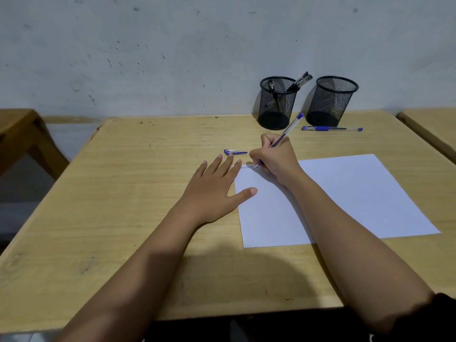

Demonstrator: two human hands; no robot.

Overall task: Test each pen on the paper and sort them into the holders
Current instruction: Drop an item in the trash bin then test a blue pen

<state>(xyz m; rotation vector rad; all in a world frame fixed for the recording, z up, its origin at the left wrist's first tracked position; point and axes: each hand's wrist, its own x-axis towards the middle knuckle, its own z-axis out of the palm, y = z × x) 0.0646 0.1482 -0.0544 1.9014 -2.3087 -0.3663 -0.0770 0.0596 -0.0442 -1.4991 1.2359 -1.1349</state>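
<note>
- Two black mesh holders stand beyond the far edge of the paper [345, 193], against the wall: the left holder [277, 102] has dark pens [299, 81] leaning in it, and nothing shows above the rim of the right holder [330, 101].
- One blue pen [332, 129] lies flat on the wooden table [123, 193], just in front of the right holder and beyond the paper.
- One blue pen cap [235, 152] lies on the table just beyond the paper's far left corner.
- Right hand [276, 161]: fingers closed round a clear blue-ended pen [286, 133], its tip touching the paper near that far left corner, beside small marks of writing.
- Left hand [214, 188]: fingers spread open and flat, palm on the table, thumb and fingertips resting over the paper's left edge.
</note>
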